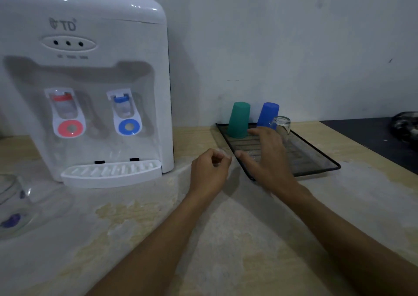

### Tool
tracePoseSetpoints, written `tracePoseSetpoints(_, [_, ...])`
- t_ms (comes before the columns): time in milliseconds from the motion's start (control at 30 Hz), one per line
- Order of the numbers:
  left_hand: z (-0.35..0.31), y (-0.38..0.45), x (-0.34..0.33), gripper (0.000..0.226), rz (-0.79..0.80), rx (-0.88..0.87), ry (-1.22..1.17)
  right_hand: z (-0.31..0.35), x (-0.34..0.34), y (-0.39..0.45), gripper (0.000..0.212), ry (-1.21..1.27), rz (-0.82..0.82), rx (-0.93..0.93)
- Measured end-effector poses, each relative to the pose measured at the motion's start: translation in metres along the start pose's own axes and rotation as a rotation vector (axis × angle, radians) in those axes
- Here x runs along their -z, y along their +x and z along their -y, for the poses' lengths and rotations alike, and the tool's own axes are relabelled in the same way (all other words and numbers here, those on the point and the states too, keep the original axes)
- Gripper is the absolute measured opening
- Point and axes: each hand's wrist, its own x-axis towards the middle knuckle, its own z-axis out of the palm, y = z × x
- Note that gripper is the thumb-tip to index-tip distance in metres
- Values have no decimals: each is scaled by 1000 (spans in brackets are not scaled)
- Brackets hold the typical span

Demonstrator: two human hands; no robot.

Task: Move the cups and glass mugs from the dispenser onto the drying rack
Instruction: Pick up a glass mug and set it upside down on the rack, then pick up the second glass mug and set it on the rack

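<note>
Two bare forearms enter from the bottom edge and reach over a worn, pale tabletop w/ patchy yellowish stains. Left hand: fingers curled into a loose fist, nothing visibly held, hovering over the tabletop just left of the drying rack's near corner. Right hand: fingers spread wide, palm down, empty, positioned over the near-left part of the drying rack; whether it touches the mesh cannot be told.

Far left, near edge of view: blurred clear glassware w/ a bluish mark, resting on the tabletop beside the dispenser; exact type unclear.

Drying rack: flat black mesh tray, lying at an angle on the tabletop, right of the dispenser and apart from it. Three items stand inverted along its far end: green cup at the left corner, blue cup next to it, and a clear glass just beside the blue cup, partly overlapping it in view and directly beyond the right hand's fingertips.

Dispenser: white countertop water unit marked "TD", w/ three dark indicator dots, a red tap on the left and a blue tap on the right. Its white slotted drip tray carries no cups.

Background: grey-white wall; dark surface at far right w/ an indistinct dark object on it.
</note>
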Motion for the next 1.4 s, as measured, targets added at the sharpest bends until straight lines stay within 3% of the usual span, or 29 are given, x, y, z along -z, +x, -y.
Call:
tracePoseSetpoints(433, [-7,-7,-3,11,-20,-63,8,0,-9,-28,51,-6,-76,170])
tracePoseSetpoints(667, [-28,-17,25,8,-102,-382,64,11,-10,-29,48,102,-101,233])
tracePoseSetpoints(1000, [-20,-70,102,19,-156,-689,260,29,-22,-42,44,164,38,412])
tracePoseSetpoints(1200, [13,-91,169,19,-184,-706,480,58,-34,-50,37,139,131,547])
tracePoseSetpoints(1400, [18,-96,226,20,-370,-718,534,103,-56,-58,29,230,167,610])
